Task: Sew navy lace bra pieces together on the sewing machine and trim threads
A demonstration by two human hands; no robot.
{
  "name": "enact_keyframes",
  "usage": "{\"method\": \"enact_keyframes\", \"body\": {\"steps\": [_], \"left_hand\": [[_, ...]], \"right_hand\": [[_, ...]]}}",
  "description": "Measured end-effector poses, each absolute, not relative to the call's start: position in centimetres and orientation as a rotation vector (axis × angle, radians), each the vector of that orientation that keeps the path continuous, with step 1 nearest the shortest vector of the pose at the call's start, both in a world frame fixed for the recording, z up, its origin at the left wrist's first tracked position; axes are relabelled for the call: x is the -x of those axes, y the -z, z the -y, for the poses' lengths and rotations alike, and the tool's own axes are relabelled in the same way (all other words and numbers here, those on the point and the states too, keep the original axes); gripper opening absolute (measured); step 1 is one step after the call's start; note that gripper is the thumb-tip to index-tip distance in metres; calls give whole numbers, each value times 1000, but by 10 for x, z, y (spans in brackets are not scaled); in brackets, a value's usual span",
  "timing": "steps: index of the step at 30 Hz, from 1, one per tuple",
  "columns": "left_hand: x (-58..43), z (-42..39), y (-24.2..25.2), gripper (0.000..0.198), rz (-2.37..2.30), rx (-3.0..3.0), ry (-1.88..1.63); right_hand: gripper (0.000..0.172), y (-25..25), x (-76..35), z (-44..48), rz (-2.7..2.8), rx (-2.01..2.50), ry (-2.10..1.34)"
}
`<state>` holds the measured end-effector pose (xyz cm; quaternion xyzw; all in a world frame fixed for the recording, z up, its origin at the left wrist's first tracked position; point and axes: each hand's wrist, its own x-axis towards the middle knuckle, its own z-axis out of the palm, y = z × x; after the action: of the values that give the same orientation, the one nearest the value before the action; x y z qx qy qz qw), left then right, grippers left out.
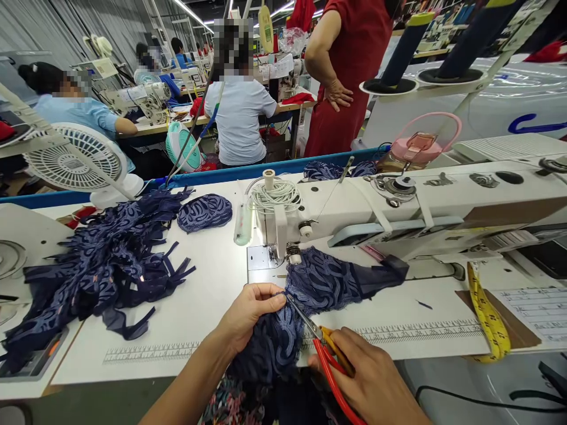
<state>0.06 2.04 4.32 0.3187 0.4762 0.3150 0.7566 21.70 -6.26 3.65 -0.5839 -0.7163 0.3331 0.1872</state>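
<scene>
1 lace edge (293,293) pinched by left hand (248,316), snips (317,334) in right hand (372,383)

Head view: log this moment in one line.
left hand: pinches navy lace piece | right hand: holds red-handled scissors, tips at lace | sewing machine: behind lace

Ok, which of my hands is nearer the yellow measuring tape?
Right. The right hand, gripping red-handled scissors, is left of the yellow measuring tape; the left hand, pinching navy lace fabric, lies farther left.
</scene>
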Motion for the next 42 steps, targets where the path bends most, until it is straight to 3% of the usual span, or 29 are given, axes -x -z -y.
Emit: {"method": "enact_keyframes", "body": {"steps": [6, 12, 17, 33, 38, 42], "left_hand": [[2, -22, -39, 35, -1025, -708, -696], [0, -22, -42, 33, -999, -718, -698], [-2, -21, -47, 31, -1004, -777, -709], [-7, -19, -51, 32, -1050, -844, -714], [-6, -18, -48, 36, -1054, -812, -684], [9, -29, -44, 33, -1136, -1117, -600]], "right_hand": [[21, -37, -225, 63, 2070, 1673, -788], [33, -38, -237, 55, 2223, 1552, -4], [22, -48, -242, 47, 2372, 1419, 413], [31, -60, -244, 42, 2397, 1446, 649], [33, -52, -261, 45, 2392, 1501, 557], [40, -37, -317, 55, 2181, 1861, 404]]}}
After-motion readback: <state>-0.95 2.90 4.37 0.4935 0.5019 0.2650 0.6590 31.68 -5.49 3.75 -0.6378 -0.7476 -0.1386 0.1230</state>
